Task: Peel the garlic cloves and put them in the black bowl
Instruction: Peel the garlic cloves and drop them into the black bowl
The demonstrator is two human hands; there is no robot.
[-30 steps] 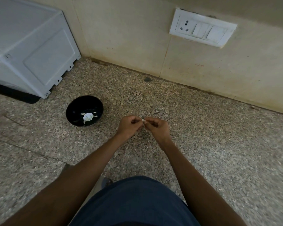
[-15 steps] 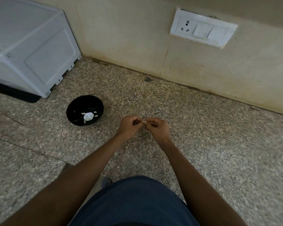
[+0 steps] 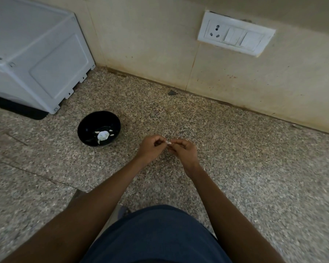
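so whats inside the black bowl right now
Inside the black bowl lie a white garlic bulb and a few small pale pieces around it. Nothing covers it, but the near wall hides part of the bottom.

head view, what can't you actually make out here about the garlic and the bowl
- Garlic clove, head view: only a pale tip shows between the left hand and right hand; curled fingers hide how far it is peeled.
- Black bowl: pale bits inside are too small to tell as cloves or skins.
- White appliance: cut off by the left edge.
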